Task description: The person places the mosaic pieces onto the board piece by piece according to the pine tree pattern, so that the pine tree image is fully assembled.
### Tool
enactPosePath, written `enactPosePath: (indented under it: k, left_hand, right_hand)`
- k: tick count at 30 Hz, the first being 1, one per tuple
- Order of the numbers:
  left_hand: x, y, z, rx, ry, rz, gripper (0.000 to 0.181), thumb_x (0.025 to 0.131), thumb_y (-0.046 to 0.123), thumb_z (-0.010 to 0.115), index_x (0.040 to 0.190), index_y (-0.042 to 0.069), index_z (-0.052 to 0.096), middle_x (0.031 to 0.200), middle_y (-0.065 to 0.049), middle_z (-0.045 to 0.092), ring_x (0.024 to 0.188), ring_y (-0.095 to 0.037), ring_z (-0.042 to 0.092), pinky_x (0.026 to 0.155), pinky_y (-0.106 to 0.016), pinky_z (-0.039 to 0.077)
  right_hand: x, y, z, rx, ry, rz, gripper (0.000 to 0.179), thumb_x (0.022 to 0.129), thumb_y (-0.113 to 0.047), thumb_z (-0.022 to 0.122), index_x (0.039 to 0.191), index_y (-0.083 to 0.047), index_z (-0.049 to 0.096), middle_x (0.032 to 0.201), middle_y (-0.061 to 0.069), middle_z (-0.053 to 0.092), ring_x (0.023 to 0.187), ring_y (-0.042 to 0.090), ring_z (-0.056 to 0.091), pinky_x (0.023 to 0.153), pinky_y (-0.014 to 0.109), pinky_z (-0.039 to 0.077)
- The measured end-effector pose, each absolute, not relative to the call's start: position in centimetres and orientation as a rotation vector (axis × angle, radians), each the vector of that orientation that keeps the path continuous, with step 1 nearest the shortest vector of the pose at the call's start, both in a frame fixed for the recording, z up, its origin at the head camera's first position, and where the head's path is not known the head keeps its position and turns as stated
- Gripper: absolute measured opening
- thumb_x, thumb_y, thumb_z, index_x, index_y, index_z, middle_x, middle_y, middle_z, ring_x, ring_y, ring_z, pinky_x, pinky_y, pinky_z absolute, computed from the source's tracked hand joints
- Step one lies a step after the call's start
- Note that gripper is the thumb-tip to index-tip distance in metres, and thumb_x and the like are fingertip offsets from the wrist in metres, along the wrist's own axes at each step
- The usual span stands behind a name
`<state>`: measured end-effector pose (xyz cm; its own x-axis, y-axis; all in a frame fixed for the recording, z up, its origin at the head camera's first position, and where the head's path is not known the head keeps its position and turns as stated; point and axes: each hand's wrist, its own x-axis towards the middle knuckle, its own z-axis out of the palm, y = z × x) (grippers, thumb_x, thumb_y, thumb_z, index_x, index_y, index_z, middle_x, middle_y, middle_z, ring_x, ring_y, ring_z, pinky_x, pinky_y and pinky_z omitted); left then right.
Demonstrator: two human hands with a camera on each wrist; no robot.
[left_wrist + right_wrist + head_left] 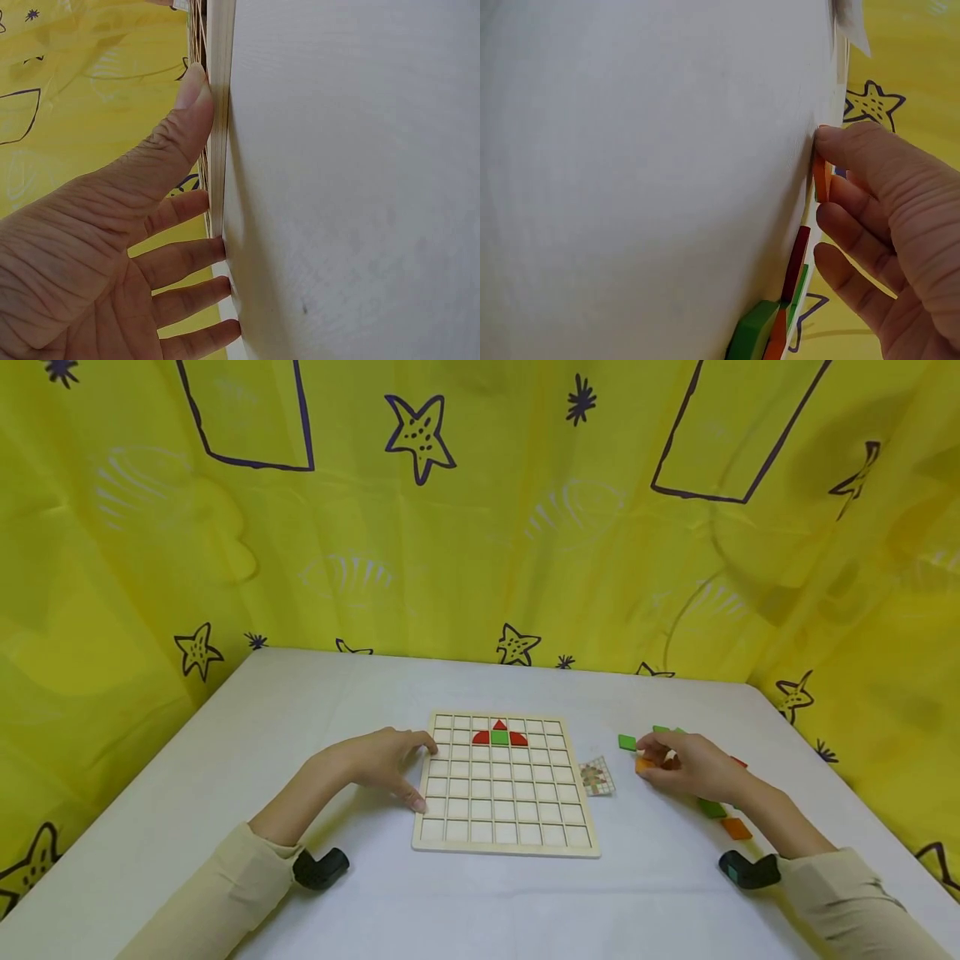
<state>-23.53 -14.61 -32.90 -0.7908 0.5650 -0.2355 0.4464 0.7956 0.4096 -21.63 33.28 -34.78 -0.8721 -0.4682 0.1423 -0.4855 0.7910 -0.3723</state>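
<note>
A pale wooden grid board (491,811) lies on the white table. Near its far edge, a green square (499,738) sits in a cell with a red triangle (499,725) above it and a red rounded piece (482,737) and another (518,738) on either side. My left hand (381,762) rests at the board's left edge, thumb and fingertips touching the rim (218,120). Right of the board, my right hand (693,765) pinches an orange tile (822,176) by its edges, low over the table.
Between the board and my right hand lies a small pattern card (597,777). Around the right hand are several loose tiles, among them a green tile (627,742) and an orange tile (737,828). A yellow curtain (480,543) hangs behind the table.
</note>
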Motion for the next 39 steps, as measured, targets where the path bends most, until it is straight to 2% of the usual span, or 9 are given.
enactPosePath:
  k: [8, 15, 21, 32, 39]
  left_hand:
    - [-23.5, -14.7, -33.2, 0.775, 2.634, 0.485, 0.072, 0.071, 0.043, 0.094, 0.130, 0.019, 0.058, 0.136, -0.011, 0.059, 0.121, -0.029, 0.054, 0.104, -0.052, 0.044]
    - [-23.4, -14.7, -33.2, 0.764, 2.635, 0.485, 0.072, 0.071, 0.042, 0.094, 0.130, 0.020, 0.058, 0.136, -0.011, 0.059, 0.119, -0.029, 0.054, 0.103, -0.051, 0.044]
    - [-23.4, -14.7, -33.2, 0.769, 2.638, 0.484, 0.072, 0.071, 0.042, 0.094, 0.130, 0.020, 0.058, 0.135, -0.011, 0.059, 0.120, -0.029, 0.055, 0.103, -0.051, 0.044]
    - [-23.4, -14.7, -32.9, 0.765, 2.639, 0.478, 0.072, 0.072, 0.043, 0.093, 0.131, 0.020, 0.058, 0.134, -0.011, 0.059, 0.120, -0.028, 0.054, 0.103, -0.051, 0.045]
    - [-23.5, -14.7, -33.0, 0.753, 2.636, 0.478, 0.073, 0.072, 0.044, 0.093, 0.131, 0.021, 0.057, 0.134, -0.011, 0.059, 0.120, -0.028, 0.053, 0.103, -0.051, 0.044]
  right_hand:
    - [-21.5, 32.0, -34.2, 0.783, -2.872, 0.621, 0.031, 0.083, -0.010, 0.084, 0.110, -0.004, 0.069, 0.089, -0.007, 0.064, 0.078, 0.010, 0.055, 0.064, 0.024, 0.049]
    - [-21.5, 30.6, -33.7, 0.837, -2.782, 0.572, 0.031, 0.082, -0.006, 0.084, 0.109, -0.004, 0.071, 0.092, -0.007, 0.067, 0.084, 0.012, 0.058, 0.072, 0.030, 0.053]
    - [-21.9, 29.3, -33.0, 0.898, -2.714, 0.610, 0.031, 0.081, -0.004, 0.085, 0.109, -0.003, 0.071, 0.093, -0.006, 0.068, 0.084, 0.017, 0.061, 0.071, 0.033, 0.054]
    - [-22.7, 26.5, -32.0, 1.002, -2.678, 0.658, 0.026, 0.084, -0.002, 0.082, 0.106, -0.009, 0.070, 0.097, -0.006, 0.069, 0.087, 0.023, 0.063, 0.073, 0.035, 0.054]
    - [-23.2, 24.7, -31.8, 1.056, -2.655, 0.692, 0.028, 0.083, 0.000, 0.082, 0.107, -0.005, 0.070, 0.097, -0.002, 0.069, 0.087, 0.023, 0.063, 0.071, 0.036, 0.055]
